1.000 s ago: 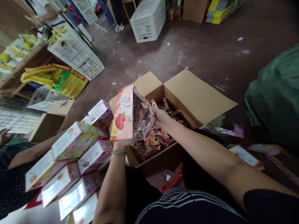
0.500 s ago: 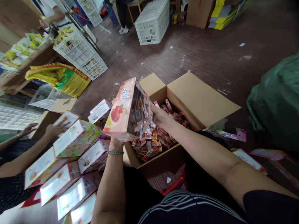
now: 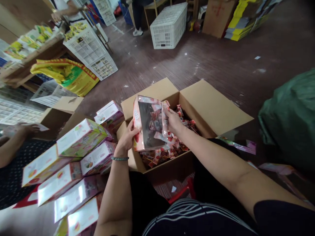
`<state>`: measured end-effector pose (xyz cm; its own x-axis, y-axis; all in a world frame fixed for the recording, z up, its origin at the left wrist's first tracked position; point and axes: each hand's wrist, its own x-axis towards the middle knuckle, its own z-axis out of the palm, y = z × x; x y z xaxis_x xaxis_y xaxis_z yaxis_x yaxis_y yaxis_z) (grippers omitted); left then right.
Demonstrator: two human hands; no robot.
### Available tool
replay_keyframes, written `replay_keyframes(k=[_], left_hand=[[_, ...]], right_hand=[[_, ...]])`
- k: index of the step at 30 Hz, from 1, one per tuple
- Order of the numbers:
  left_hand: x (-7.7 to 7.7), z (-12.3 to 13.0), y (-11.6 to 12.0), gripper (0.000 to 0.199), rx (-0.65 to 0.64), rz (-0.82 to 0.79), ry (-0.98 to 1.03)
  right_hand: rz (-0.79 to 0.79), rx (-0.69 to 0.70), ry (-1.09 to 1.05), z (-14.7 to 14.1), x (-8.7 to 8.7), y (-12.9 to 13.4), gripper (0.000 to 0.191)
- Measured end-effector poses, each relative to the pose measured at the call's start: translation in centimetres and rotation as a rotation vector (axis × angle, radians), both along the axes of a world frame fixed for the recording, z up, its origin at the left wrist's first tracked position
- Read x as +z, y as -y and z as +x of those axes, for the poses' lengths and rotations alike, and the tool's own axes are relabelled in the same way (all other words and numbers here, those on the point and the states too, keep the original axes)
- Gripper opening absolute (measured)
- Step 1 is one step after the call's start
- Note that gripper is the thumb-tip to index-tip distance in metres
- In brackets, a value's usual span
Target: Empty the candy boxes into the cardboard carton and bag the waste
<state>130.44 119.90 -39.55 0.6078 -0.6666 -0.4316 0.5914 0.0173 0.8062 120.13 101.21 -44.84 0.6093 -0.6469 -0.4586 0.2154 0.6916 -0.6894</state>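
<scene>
While left hand (image 3: 126, 138) holds pink box (image 3: 138, 132), right hand (image 3: 174, 122) grips edge (image 3: 164, 124).

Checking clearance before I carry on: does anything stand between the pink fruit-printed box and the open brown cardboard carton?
Nothing visible does: the box, in the left hand, is over the carton, where small red foil sachets lie; the right hand is at its far edge.

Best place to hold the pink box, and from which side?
Grip the pink box by its printed side, coming from the left, where the left hand is: that face looks flat and firm. The opposite edge, at the right hand, has loose clear film that would likely crumple.
</scene>
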Motion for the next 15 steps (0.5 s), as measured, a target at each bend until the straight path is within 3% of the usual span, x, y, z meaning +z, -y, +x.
replay_keyframes(k=[2,4,10,13,15], left_hand=[[-0.3,-0.8,0.6,0.095,-0.019,0.032,0.106],[-0.6,-1.3,1.1,0.096,0.019,0.003,0.206],[-0.8,0.3,0.2,0.051,0.203,0.014,0.149],[-0.9,1.4,-1.1,0.043,0.207,0.047,0.150],[-1.1,1.8,-1.8,0.045,0.183,0.043,0.169]], right_hand=[[-0.090,0.036,-0.038,-0.3,-0.3,-0.3,0.016],[-0.237,0.083,-0.013,-0.7,-0.4,-0.6,0.018],[-0.805,0.479,0.087,-1.9,0.1,0.9,0.016],[-1.075,0.682,0.068,-2.7,0.0,2.4,0.008],[-1.237,0.791,0.064,-3.1,-0.4,3.0,0.016]])
